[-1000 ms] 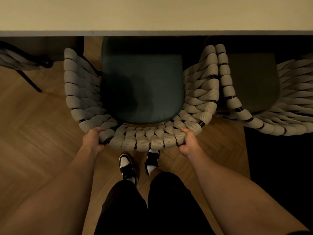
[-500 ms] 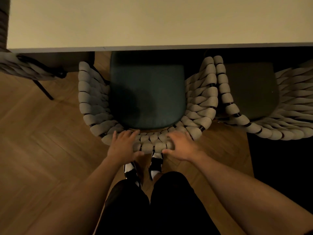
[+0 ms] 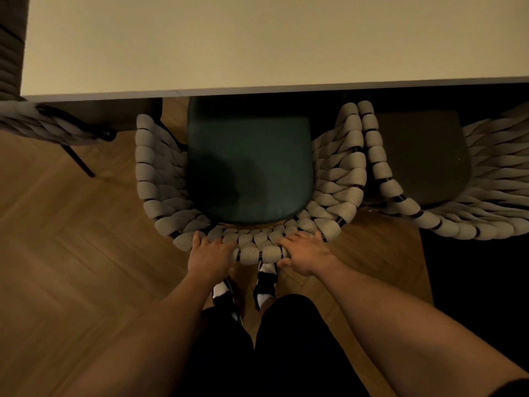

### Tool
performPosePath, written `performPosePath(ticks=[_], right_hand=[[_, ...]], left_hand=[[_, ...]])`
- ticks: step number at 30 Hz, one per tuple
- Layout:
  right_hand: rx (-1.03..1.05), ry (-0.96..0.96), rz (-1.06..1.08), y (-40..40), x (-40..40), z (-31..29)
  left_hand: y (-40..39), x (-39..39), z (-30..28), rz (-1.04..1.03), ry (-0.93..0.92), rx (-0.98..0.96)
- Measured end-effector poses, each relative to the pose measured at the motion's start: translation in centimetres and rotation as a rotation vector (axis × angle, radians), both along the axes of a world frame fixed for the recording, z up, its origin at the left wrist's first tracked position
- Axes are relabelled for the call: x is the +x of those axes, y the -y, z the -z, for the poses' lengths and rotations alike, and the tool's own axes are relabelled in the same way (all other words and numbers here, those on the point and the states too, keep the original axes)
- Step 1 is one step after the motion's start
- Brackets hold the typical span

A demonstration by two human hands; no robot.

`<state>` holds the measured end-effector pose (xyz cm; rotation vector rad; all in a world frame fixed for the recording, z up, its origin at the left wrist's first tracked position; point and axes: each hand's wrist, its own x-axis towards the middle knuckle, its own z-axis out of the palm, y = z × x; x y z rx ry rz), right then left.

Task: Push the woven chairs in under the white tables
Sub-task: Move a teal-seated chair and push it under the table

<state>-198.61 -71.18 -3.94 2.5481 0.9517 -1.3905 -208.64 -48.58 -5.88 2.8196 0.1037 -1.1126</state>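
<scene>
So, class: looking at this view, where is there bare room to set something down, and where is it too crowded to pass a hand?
The white table top shows bare across its visible span. Bare wooden floor lies left of the middle woven chair. It is crowded on that chair's right, where it touches the neighbouring chair, and along its back rim, where the left hand and right hand rest.

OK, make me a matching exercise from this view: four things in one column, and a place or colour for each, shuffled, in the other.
Things:
1. table
2. seat cushion
3. hands: left hand, right hand
4. floor

Descriptions:
A. dark green
B. wooden herringbone
C. on the back rim of the middle chair
D. pale top, covering the front of the cushion

Pairs: 1-D, 2-A, 3-C, 4-B
</scene>
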Motion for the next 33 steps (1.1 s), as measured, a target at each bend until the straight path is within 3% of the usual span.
performPosePath(ticks=[10, 15, 20, 25, 33], right_hand=[[-0.019, -0.047, 0.028, -1.5, 0.9, -1.3], [-0.007, -0.072, 0.025, -2.7, 1.6, -2.2], [0.024, -0.127, 0.020, -4.6, 1.9, -2.9], [0.042, -0.107, -0.087, -8.0, 1.3, -3.9], [0.074, -0.153, -0.182, -17.6, -0.9, -6.7]], left_hand=[[-1.5, 1.1, -3.0, -0.019, -0.060, -0.152], [-1.6, 0.9, -4.1, -0.131, 0.097, -0.224], [-2.2, -0.3, -5.0, -0.443, 0.251, -0.407], [-3.5, -1.8, -5.8, -0.818, 0.257, -0.462], [-10.5, -6.2, -6.3, -0.967, 0.061, -0.518]])
